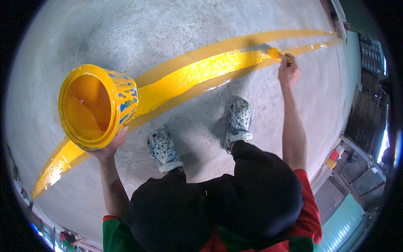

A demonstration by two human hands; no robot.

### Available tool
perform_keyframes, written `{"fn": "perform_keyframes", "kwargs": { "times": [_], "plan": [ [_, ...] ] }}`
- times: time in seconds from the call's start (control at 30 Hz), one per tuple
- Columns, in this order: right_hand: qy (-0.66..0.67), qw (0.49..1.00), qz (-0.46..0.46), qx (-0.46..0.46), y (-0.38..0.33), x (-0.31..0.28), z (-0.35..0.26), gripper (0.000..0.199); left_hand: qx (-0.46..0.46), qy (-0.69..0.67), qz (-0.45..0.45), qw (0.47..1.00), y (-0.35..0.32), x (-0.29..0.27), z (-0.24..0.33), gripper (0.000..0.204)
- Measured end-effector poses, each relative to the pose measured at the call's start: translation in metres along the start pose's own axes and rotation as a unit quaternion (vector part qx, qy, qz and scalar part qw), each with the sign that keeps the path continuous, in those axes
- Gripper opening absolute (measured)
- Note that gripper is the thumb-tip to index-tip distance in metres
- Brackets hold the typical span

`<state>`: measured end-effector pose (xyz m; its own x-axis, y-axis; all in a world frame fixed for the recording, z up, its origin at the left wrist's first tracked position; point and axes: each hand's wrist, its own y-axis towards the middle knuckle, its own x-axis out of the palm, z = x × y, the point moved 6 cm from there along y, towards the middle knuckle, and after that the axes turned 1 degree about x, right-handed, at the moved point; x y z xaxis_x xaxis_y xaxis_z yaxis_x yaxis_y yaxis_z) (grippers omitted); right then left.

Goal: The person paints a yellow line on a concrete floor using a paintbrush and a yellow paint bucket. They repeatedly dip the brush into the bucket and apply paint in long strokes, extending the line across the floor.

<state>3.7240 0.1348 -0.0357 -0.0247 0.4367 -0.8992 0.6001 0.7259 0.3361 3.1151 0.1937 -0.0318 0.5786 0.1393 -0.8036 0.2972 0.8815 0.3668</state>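
Note:
My left hand [110,148] grips a yellow paint bucket [129,98] low on its side, with the fingers mostly hidden. Yellow streaks coat its blue-marked wall, and orange-yellow paint [88,105] shows inside. Out to the right, my right hand [290,74] is closed around the handle of a paintbrush [274,53]. The brush's yellow-coated head meets a wet, glossy yellow stripe [205,69] on the floor. Duller yellow bands [176,65] border the stripe; whether these are tape or dry paint I cannot tell.
My two mottled grey clogs [163,147] stand on the concrete floor [189,25] on the near side of the stripe. Assorted objects and a pale green corrugated panel [342,220] line the right edge. Another person [69,240] appears small at the lower left.

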Motion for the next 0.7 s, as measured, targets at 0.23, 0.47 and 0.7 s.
{"fn": "perform_keyframes", "kwargs": {
  "times": [0.23, 0.47, 0.7],
  "plan": [
    [0.251, 0.889, -0.189, -0.333, -0.134, 0.024, -0.179, 0.020, -0.190, -0.177, 0.115, 0.959, 0.032, -0.016, 0.037, 0.085],
    [0.532, 0.768, -0.297, -0.197, -0.186, 0.055, -0.298, 0.016, -0.125, -0.193, 0.206, 0.951, 0.065, -0.066, 0.102, 0.065],
    [0.462, 0.820, -0.337, -0.004, -0.109, 0.096, -0.137, 0.027, -0.156, -0.156, 0.221, 0.950, 0.066, -0.085, 0.136, 0.066]
  ]
}}
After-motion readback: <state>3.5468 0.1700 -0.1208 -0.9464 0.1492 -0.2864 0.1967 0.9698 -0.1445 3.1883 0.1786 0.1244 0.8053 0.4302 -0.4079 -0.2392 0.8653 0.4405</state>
